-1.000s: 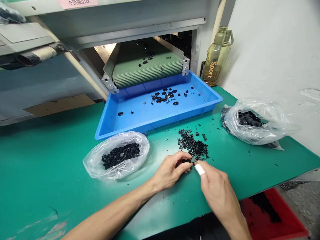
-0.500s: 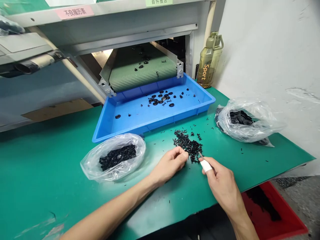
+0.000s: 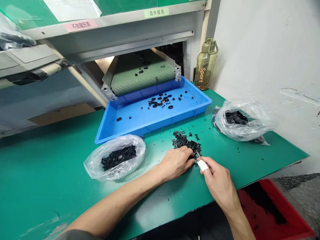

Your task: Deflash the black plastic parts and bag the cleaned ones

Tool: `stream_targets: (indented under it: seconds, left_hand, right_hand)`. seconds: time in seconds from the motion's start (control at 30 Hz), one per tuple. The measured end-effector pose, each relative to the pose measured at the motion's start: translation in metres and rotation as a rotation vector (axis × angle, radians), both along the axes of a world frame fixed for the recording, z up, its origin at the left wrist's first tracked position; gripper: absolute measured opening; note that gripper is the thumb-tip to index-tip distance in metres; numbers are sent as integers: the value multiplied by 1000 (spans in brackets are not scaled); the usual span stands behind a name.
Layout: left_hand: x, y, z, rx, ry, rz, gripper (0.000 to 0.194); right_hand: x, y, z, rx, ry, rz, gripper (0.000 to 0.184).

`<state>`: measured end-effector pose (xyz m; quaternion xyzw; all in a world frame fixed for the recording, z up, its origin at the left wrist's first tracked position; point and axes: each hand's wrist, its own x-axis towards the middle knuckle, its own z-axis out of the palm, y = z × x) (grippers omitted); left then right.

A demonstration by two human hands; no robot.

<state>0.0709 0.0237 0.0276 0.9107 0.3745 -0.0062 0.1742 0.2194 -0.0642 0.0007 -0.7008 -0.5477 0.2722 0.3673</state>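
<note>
A heap of small black plastic parts [image 3: 180, 139] lies on the green table. My left hand [image 3: 178, 162] is at its near edge, with curled fingers down among the parts and the thumb close to them. Whatever is between the fingertips is hidden. My right hand [image 3: 220, 181] is closed round a thin metal-tipped tool [image 3: 198, 154], probably a small blade. Most of this tool is covered by the fingers. Its tip points at the heap, just right of my left fingertips. White tape [image 3: 202, 165] wraps one digit of my right hand.
A blue tray [image 3: 150, 126] holding black discs and bits sits under the green conveyor belt [image 3: 145, 80]. Plastic bags of black parts stand left [image 3: 137, 160] and right [image 3: 255, 131]. A bottle [image 3: 205, 66] is by the wall. Below the table's right edge is a red bin [image 3: 297, 221].
My left hand has moved right and reached onto the heap, its fingers going down among the parts. My right hand still grips the tool close by. The view has shifted slightly.
</note>
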Motion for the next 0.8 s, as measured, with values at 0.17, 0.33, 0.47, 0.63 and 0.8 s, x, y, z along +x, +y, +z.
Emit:
stream_targets:
  seconds: [0.17,0.33,0.47,0.63,0.8]
  left_hand:
    - [9,8,5,-42,-12,-16,13]
    - [6,9,2,-102,-172,37,14]
    - [-8,4,0,-155,-402,150,20]
    - [-24,-3,-4,-137,-399,172,21]
    - [-13,-8,-16,-23,-255,-5,25]
  right_hand:
    - [-1,-1,0,22,0,-17,33]
    - [0,-2,-1,28,15,-37,33]
    - [0,-3,-2,9,30,-42,33]
    - [-1,-2,-2,13,18,-64,33]
    - [0,-3,-3,24,-17,-97,33]
